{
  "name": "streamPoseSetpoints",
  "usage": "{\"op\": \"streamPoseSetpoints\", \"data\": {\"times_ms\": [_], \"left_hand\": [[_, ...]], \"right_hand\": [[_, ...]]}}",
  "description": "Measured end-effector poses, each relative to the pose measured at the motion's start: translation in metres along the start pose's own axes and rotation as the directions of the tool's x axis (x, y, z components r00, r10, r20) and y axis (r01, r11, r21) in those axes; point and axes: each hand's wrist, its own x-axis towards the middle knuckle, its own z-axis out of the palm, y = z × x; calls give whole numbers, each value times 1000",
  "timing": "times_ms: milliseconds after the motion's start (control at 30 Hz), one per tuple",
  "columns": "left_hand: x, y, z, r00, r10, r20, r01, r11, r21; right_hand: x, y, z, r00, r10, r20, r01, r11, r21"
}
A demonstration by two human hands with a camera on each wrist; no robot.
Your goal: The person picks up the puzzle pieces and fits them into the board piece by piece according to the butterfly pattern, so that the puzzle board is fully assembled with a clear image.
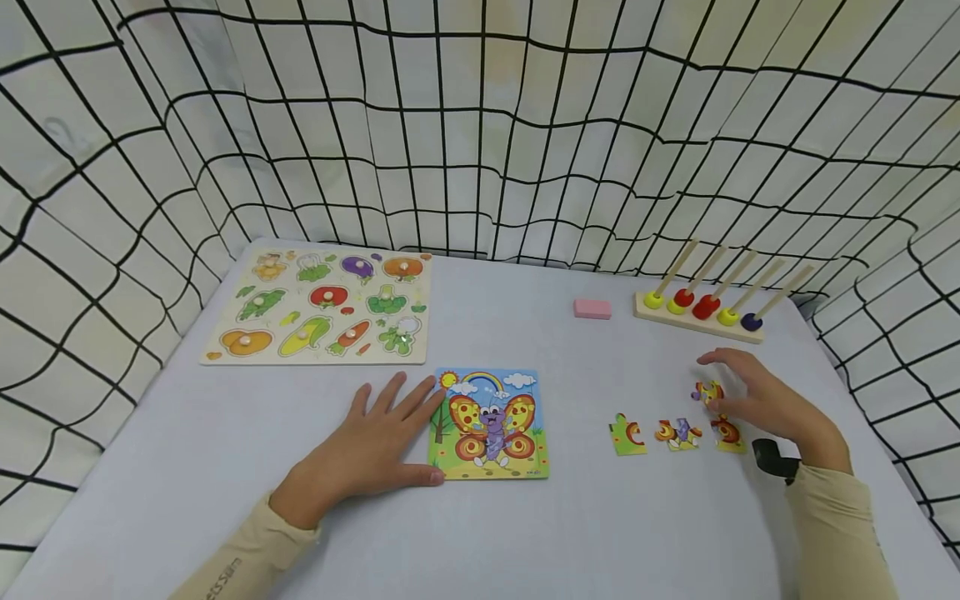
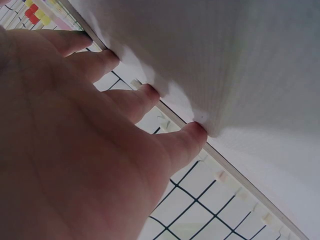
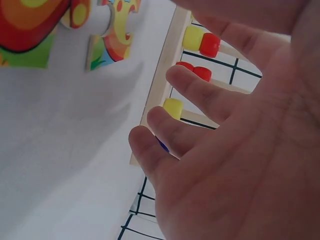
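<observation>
In the head view, my left hand [image 1: 367, 450] lies open, fingers spread, its thumb and forefinger meeting the left edge of the square, flat board with a purple, yellow-winged butterfly [image 1: 492, 429], just to its right. Print in that board's lower corner is too small to read; lettering on my beige left sleeve [image 1: 247, 542] is partly cut off, seemingly "etsSlim".

My right hand [image 1: 768, 400] is loosely open, fingers slightly bent. Four small, multicoloured jigsaw pieces [image 1: 678, 434] lie by its thumb and to its left; I cannot tell whether the thumb touches the nearest. Beyond this hand stands a pale wooden five-peg rack with coloured beads [image 1: 693, 325]; farther left is a pink rectangular block [image 1: 592, 309]. A cream vegetable-picture board with knobs [image 1: 297, 292] lies beyond my left hand.

The left wrist view shows my fingers well apart.

In the right wrist view, my fingers are parted, with nothing visible in their grasp.
</observation>
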Motion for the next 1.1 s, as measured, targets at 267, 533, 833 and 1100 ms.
{"op": "streamPoseSetpoints", "data": {"times_ms": [267, 533, 833, 1100], "left_hand": [[0, 0, 2, 1000, 1, -2, -1, 1000, 4], [0, 0, 1, 1000, -1, 1, 1, 1000, -5], [0, 1, 0, 1000, -7, 6, 7, 1000, 6], [0, 2, -1, 1000, -9, 9, 9, 1000, 14]], "right_hand": [[4, 5, 4, 1000, 10, 30, -10, 1000, 2], [7, 9, 9, 999, -16, 47, 18, 999, -33], [8, 7, 10, 999, -19, 49, 22, 998, -58], [7, 5, 11, 999, -15, 49, 18, 998, -59]]}}
